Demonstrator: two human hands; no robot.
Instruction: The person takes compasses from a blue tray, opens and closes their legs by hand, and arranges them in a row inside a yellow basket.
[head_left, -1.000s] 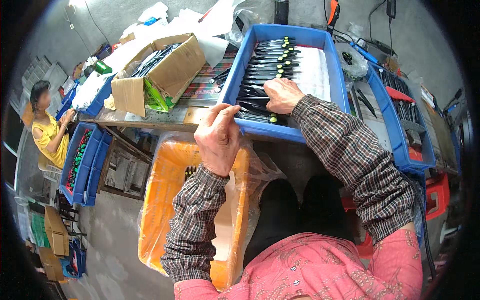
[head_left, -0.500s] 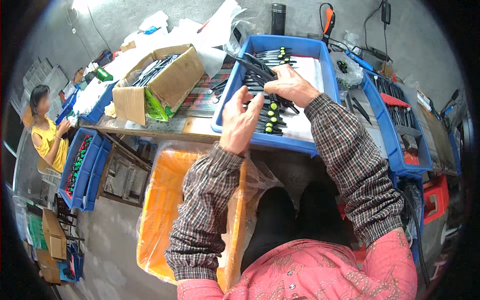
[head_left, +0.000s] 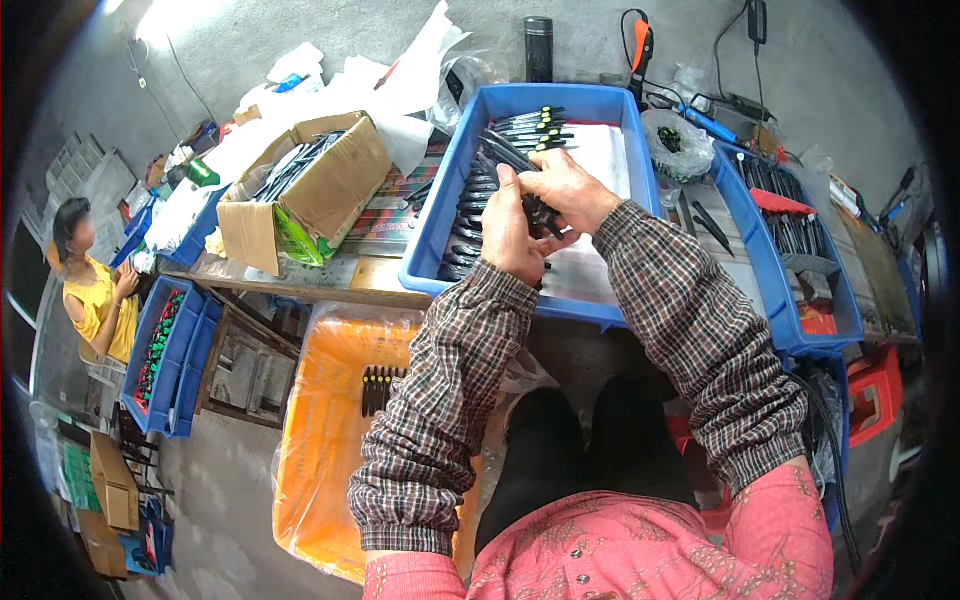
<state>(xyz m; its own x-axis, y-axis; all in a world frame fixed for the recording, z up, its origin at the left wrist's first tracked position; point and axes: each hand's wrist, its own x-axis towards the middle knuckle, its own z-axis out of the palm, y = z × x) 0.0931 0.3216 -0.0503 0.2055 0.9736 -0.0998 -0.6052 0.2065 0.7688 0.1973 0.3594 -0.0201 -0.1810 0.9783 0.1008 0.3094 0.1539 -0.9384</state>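
Black-handled tools (head_left: 528,205), a small bundle of them, are clamped between both hands above the blue tray (head_left: 445,215) at the table's front edge. Left hand (head_left: 508,235) and right hand (head_left: 562,192) close around it. More tools (head_left: 478,200) lie in rows inside the tray.

So it's a bundle of black tools (head_left: 535,208), slim black handles bunched together and pinched between the fingers (head_left: 505,215) of both hands, tips angling up and to the left past the fingertips. Right under the fingers there's a row of the same tools (head_left: 470,225) lying flat side by side in the blue tray (head_left: 440,235), some with yellow-green ends (head_left: 545,122) further up, beyond the fingers.
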